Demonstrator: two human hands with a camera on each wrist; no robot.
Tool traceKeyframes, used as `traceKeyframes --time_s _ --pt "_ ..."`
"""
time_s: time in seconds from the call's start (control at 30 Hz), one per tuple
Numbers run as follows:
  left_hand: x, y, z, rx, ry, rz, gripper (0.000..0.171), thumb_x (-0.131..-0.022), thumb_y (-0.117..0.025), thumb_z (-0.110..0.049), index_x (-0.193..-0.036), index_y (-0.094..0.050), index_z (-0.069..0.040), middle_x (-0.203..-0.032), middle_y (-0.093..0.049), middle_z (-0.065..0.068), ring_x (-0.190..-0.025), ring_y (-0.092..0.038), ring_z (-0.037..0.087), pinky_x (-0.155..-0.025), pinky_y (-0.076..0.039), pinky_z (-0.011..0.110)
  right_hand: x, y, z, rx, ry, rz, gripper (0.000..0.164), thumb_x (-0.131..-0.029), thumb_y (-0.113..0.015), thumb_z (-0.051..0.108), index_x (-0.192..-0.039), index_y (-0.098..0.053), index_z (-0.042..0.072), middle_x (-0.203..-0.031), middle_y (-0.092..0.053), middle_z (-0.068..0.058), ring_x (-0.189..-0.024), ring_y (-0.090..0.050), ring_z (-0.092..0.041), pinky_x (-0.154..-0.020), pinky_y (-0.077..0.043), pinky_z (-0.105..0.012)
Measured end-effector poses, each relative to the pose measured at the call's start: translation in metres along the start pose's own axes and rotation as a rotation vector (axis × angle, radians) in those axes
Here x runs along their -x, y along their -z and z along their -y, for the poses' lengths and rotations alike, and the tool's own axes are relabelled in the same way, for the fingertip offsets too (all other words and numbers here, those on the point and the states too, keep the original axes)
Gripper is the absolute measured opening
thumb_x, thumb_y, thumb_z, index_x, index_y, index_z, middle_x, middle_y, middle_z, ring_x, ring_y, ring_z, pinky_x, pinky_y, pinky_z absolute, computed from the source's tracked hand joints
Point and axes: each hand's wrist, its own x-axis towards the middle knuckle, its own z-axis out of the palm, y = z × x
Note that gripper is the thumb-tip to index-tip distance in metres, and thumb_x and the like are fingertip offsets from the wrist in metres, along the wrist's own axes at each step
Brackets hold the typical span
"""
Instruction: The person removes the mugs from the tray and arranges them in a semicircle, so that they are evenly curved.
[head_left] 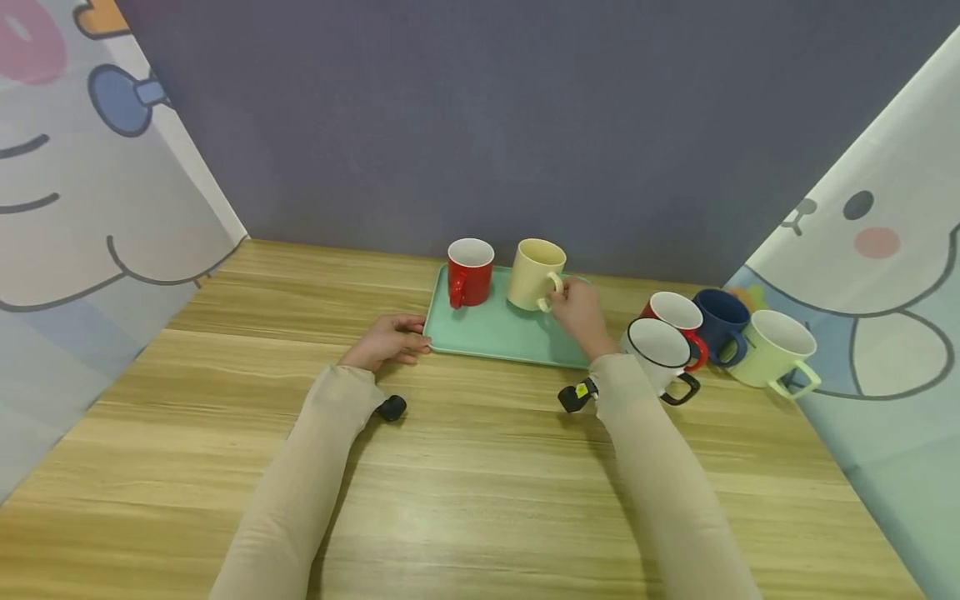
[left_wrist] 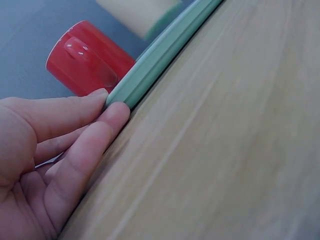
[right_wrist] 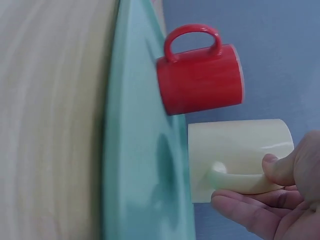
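Note:
My right hand (head_left: 581,313) pinches the handle of a pale yellow mug (head_left: 531,275) between thumb and fingers. The mug is upright, its base close over the mint-green tray (head_left: 487,335), and its shadow falls on the tray in the right wrist view. To its left on the tray stands a red mug (head_left: 470,279) with a white inside, its handle toward me. At the tray's left front corner, my left hand (left_wrist: 60,145) holds the rim, thumb on top and fingers against the outer side.
Right of the tray several mugs stand close together: a white one with a black rim (head_left: 651,350), a red one (head_left: 678,310), a dark blue one (head_left: 722,321) and a light green one (head_left: 776,343). A grey wall panel (head_left: 480,125) rises behind the wooden table (head_left: 480,500).

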Motion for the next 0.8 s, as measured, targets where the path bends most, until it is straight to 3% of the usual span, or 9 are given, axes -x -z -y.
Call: traceKeyframes --time_s 0.17,0.43,0.63,0.8 --pt "-0.001 0.000 0.000 0.001 -0.001 -0.001 0.060 -0.096 -0.065 -0.002 -0.149 -0.039 0.004 -0.134 -0.048 0.019 -0.086 -0.068 0.010 -0.072 -0.058 0.024 0.004 0.017 0.007 -0.066 -0.013 0.044 0.021 -0.098 -0.058 0.005 -0.107 -0.060 -0.015 -0.083 -0.065 -0.021 -0.062 -0.060 -0.019 -0.051 -0.045 -0.020" --pt "0.001 0.003 0.006 -0.003 0.000 0.006 0.061 -0.096 -0.065 -0.002 -0.150 -0.037 0.005 -0.136 -0.047 0.020 -0.086 -0.068 0.009 -0.070 -0.058 0.024 0.012 0.039 0.013 -0.049 -0.013 0.069 0.024 -0.100 -0.058 0.008 -0.113 -0.058 -0.013 -0.092 -0.067 -0.026 -0.074 -0.069 -0.031 -0.057 -0.054 -0.024" --pt "0.003 0.002 0.006 0.007 -0.009 0.005 0.061 -0.095 -0.065 -0.001 -0.149 -0.037 0.007 -0.136 -0.046 0.022 -0.083 -0.068 0.008 -0.068 -0.058 0.023 0.021 0.056 0.009 -0.078 0.004 0.055 0.023 -0.101 -0.057 0.006 -0.113 -0.058 -0.014 -0.099 -0.068 -0.029 -0.082 -0.070 -0.037 -0.066 -0.060 -0.030" --pt "-0.001 0.000 0.005 -0.001 -0.021 0.008 0.061 -0.095 -0.065 -0.002 -0.149 -0.037 0.006 -0.136 -0.046 0.021 -0.085 -0.068 0.008 -0.069 -0.058 0.023 0.027 0.078 0.006 -0.052 0.020 0.029 0.025 -0.101 -0.056 0.005 -0.115 -0.057 -0.015 -0.102 -0.067 -0.032 -0.083 -0.070 -0.038 -0.066 -0.059 -0.025"
